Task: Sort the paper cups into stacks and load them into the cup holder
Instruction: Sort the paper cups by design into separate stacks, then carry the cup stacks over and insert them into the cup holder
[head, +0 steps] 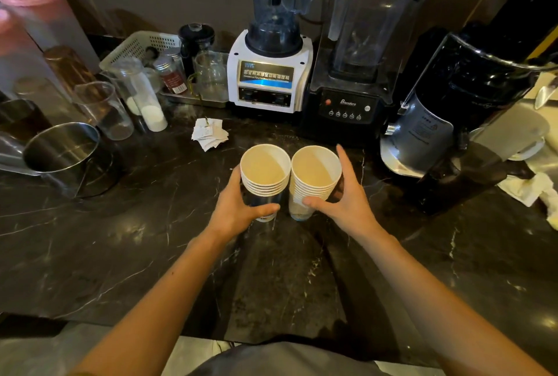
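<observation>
Two stacks of nested paper cups stand upright side by side on the dark marble counter, their rims touching. The left stack (265, 173) has dark printed sides and my left hand (238, 206) wraps around its lower part. The right stack (315, 174) has pale sides and my right hand (341, 197) grips it, thumb in front and fingers behind. Clear tube-like cup holders (142, 94) lean at the far left of the counter, some with white cups inside.
A white blender (268, 73) and a black blender (350, 97) stand just behind the stacks. A black grinder (459, 121) is at the right, with a crumpled cloth (528, 188). A steel bucket (60, 149), a white basket (139, 46), jars and folded paper slips (208, 134) sit on the left.
</observation>
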Available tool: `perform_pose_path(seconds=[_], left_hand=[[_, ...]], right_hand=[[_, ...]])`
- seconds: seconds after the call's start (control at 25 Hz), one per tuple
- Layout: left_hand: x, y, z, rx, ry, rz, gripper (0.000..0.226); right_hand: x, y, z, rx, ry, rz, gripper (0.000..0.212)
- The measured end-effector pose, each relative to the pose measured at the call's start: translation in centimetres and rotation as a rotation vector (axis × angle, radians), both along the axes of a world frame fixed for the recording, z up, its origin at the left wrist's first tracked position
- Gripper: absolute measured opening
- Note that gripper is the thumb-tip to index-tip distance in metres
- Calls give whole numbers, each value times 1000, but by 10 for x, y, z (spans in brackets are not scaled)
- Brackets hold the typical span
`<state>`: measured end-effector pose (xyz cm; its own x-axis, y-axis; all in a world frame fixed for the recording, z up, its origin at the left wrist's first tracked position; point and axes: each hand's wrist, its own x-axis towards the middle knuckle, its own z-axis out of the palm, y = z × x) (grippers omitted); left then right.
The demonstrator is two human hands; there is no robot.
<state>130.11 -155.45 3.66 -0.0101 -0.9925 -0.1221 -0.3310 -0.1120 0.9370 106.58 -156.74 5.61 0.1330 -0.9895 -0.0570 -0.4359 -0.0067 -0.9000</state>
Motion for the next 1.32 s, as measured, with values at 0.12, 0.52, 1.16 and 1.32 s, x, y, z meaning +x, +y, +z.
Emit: perform_pose_path(seconds=[0.12,0.52,1.16,1.32], left_hand=[[-5,-6,-3,-25,16,39,100],[-13,-2,27,-118,49,-112,92],[-410,160,55,-104,161,-968,88],[-505,222,64,-102,175,-1204,86]], right_hand=[[1,0,-16,103,-27,-44,122],[-4,52,0,-22,-66,-345,93],[-253,368,32,-292,-112,-1328,79],[-309,449,37,-328,-66,-1540,77]])
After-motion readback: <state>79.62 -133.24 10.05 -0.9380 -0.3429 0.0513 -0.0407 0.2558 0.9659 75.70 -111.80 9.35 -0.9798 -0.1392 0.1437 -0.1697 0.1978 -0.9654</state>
